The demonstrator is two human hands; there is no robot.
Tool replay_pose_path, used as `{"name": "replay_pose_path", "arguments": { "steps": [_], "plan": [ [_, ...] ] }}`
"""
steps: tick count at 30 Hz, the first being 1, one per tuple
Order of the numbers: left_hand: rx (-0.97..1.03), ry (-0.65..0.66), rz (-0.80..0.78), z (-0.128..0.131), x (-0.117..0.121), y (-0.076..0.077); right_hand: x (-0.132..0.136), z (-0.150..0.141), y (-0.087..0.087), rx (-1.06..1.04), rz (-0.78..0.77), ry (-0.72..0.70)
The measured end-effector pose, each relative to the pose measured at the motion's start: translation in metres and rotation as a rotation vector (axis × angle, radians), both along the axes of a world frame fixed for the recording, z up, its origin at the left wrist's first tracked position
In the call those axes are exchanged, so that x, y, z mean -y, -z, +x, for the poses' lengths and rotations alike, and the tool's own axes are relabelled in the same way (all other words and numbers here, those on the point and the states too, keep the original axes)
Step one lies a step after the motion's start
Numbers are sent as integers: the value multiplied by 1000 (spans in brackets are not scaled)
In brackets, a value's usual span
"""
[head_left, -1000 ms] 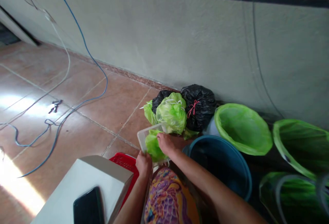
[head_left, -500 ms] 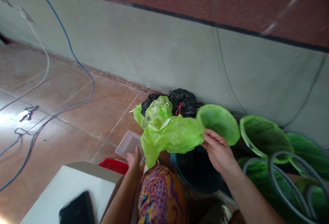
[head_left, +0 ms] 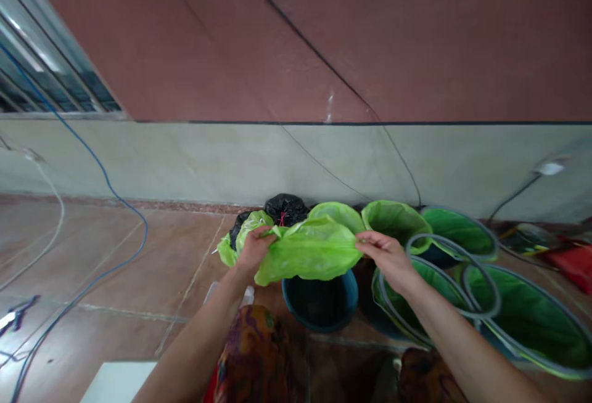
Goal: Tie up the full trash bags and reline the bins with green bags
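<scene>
A light green plastic bag [head_left: 309,250] is stretched between my two hands above an unlined blue bucket [head_left: 320,299]. My left hand [head_left: 254,248] pinches the bag's left edge. My right hand [head_left: 386,255] grips its right edge with closed fingers. Behind the bag lie tied bags against the wall: a black one with a red tie [head_left: 285,207] and green ones [head_left: 227,249].
Several buckets lined with green bags [head_left: 398,220] stand in rows to the right, with grey handles raised [head_left: 467,304]. A blue cable [head_left: 111,199] and a white cable [head_left: 54,206] trail over the tiled floor at left. A white box corner [head_left: 118,381] shows bottom left.
The camera tilted up. My left hand let go of the clear container and took the bag's left edge; both hands now spread the bag over the blue bucket.
</scene>
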State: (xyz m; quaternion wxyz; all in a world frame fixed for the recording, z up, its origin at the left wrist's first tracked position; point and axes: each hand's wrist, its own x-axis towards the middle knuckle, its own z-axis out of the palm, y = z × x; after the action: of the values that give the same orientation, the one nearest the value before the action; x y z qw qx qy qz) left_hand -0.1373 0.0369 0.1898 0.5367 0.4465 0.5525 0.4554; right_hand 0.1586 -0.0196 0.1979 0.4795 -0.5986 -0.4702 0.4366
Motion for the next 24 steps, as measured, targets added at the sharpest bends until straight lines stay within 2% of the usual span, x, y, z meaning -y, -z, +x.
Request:
{"name": "replay_pose_path", "arguments": {
  "steps": [3, 5, 6, 7, 9, 11, 12, 14, 17, 20, 24],
  "plan": [
    [69, -102, 112, 4, 2, -22, 8, 41, 17, 491, -91, -27],
    [64, -76, 173, 12, 5, -33, 13, 50, 19, 795, -113, -11],
    [40, -35, 193, 18, 7, -38, 16, 47, 15, 871, -91, 9],
    [5, 16, 209, 26, 9, -40, 18, 40, 9, 880, -23, 7],
    [-74, 109, 242, 45, 14, -41, 20, 18, -9, 766, 211, -65],
    [-153, 177, 285, 65, 19, -34, 22, -7, -21, 602, 400, -188],
    [-192, 203, 309, 74, 22, -29, 22, -18, -23, 530, 439, -228],
    [-255, 254, 337, 89, 26, -17, 23, -34, -15, 445, 379, -238],
    [-286, 333, 319, 101, 31, 0, 21, -36, 12, 415, 191, -210],
    [-336, 393, 327, 103, 29, 9, 14, -17, 33, 420, 150, -141],
    [-557, 472, 387, 92, 20, 9, -1, 18, 37, 497, 82, 17]
  ]
}}
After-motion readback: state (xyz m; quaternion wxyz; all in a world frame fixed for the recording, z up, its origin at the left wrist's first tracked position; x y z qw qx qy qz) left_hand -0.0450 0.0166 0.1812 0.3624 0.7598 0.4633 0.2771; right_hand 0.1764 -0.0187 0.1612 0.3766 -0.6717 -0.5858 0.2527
